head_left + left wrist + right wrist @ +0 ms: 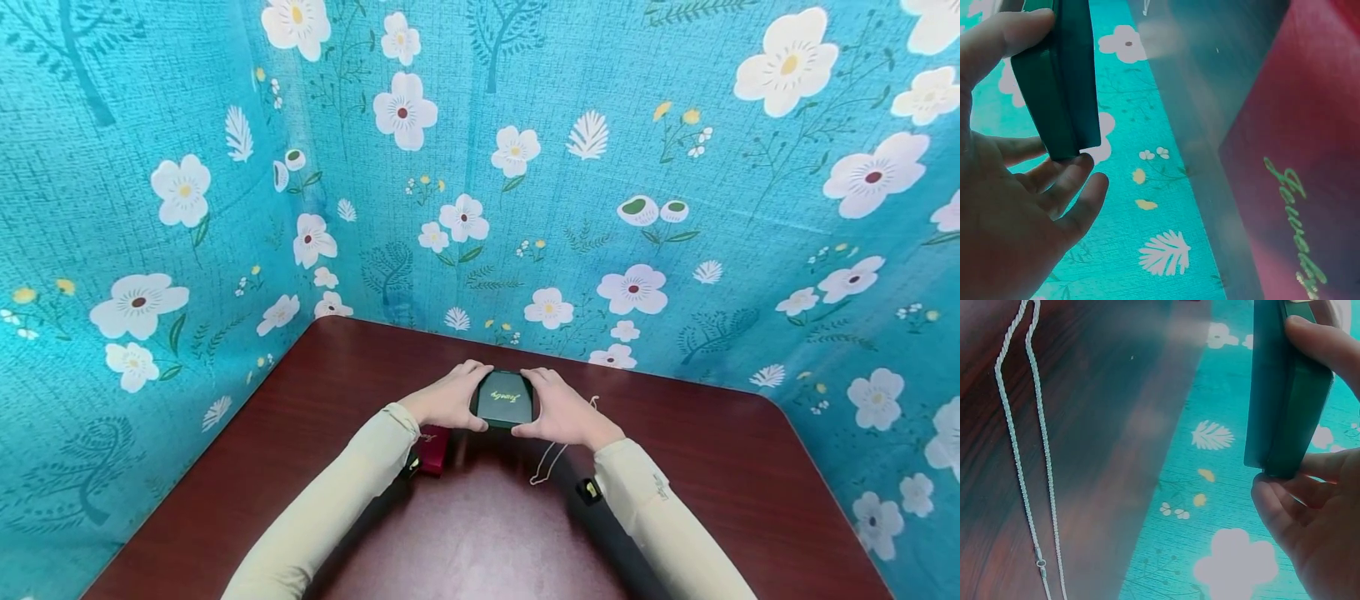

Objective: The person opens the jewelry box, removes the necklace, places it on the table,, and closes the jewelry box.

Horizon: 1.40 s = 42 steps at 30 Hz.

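Observation:
A dark green jewelry box [505,400] with gold lettering on top is held off the table between both hands. My left hand [448,400] grips its left side, thumb on the near edge and fingers at the far edge. On the right side my right hand [561,410] holds it the same way. Each wrist view shows the green box [1063,81] from the side, a lengthwise seam visible. A silver chain necklace [1045,437] lies on the table below the right hand. Beneath the left wrist sits a red jewelry box [432,451], partly hidden by the sleeve.
The dark red-brown table [480,533] has rounded far corners. A turquoise floral cloth [525,208] hangs behind it and along both sides. Dark wrist cameras [589,490] sit under the forearms.

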Tool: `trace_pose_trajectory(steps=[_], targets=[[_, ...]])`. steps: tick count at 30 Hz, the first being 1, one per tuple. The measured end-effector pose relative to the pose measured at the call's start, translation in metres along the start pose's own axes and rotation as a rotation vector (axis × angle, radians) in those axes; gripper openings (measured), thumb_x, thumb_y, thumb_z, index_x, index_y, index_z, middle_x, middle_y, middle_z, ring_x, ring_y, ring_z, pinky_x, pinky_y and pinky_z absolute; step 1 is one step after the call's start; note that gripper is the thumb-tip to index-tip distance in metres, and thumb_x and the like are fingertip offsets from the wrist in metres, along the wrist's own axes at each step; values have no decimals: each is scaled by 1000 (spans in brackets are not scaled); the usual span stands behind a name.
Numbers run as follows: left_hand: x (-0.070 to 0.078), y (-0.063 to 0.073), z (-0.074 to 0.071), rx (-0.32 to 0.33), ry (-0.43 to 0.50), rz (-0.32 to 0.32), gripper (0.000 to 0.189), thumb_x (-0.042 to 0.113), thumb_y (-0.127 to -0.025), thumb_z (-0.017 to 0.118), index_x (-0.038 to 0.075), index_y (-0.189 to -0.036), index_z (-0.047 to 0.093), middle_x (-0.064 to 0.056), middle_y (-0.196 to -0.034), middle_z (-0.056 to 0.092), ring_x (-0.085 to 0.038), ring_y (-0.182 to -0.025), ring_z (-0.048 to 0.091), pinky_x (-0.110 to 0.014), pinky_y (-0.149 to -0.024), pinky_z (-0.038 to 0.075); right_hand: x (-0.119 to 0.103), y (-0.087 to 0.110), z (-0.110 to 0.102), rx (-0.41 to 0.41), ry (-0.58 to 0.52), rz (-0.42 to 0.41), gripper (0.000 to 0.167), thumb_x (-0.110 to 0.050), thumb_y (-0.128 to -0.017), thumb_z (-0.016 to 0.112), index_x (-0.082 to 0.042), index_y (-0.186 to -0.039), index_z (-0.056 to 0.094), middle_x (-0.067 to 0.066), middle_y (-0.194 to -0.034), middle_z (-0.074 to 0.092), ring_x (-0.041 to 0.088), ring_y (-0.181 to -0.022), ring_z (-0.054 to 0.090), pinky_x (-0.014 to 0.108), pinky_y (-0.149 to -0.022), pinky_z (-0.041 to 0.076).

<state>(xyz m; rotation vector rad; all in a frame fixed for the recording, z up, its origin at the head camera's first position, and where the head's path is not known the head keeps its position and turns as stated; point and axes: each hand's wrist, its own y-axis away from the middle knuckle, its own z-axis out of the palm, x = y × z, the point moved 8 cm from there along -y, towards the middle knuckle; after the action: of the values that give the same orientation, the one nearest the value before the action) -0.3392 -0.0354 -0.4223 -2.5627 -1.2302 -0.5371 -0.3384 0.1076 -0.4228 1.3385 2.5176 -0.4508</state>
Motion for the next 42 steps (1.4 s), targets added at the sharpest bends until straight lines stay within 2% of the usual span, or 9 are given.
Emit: trace_pose_trajectory(steps=[4, 11, 22, 27, 38, 42], targets=[[6, 8, -1, 5, 20, 12, 96, 35, -70, 81, 1, -144, 30, -10, -135, 37, -23, -121, 36, -35, -98, 38, -7, 8, -5, -1, -19, -6, 93, -49, -66, 80, -4, -138, 41, 8, -129, 46, 21, -112, 42, 39, -84, 47], [9, 20, 5, -34, 43, -13, 101, 34, -69, 84, 3, -146, 26, -9, -138, 35, -22, -123, 34, -34, -97, 40, -11, 20, -1, -8, -26, 0, 93, -48, -67, 80, -7, -140, 41, 5, -131, 45, 20, -116, 41, 39, -85, 47], [16, 38, 20, -75, -20, -4, 101, 36, -69, 84, 5, -146, 27, -9, -136, 42, -23, -121, 38, -39, -99, 38, -19, 39, 13, -17, -55, -22, 93, -47, -67, 81, -3, -139, 41, 7, -131, 46, 22, -119, 41, 40, -90, 45], [22, 45, 26, -73, -47, 15, 102, 38, -68, 84, 4, -145, 28, -8, -133, 43, -22, -120, 39, -39, -100, 37, -23, 49, 17, -13, -52, -39, 94, -48, -67, 80, -2, -139, 41, 7, -132, 46, 22, -120, 42, 40, -91, 44], [28, 65, 46, -65, -12, 20, 102, 39, -68, 83, 4, -146, 28, -6, -134, 42, -17, -117, 42, -32, -95, 43, -33, 72, 28, -29, -14, -83, 94, -50, -67, 80, -2, -138, 42, 7, -131, 46, 20, -118, 42, 39, -92, 43], [33, 71, 50, -50, -30, 59, 101, 40, -68, 83, 2, -145, 29, -7, -132, 42, -17, -117, 43, -33, -95, 42, -35, 79, 35, -63, 2, -78, 95, -52, -68, 78, -1, -139, 40, 7, -131, 46, 19, -118, 42, 40, -92, 43]])
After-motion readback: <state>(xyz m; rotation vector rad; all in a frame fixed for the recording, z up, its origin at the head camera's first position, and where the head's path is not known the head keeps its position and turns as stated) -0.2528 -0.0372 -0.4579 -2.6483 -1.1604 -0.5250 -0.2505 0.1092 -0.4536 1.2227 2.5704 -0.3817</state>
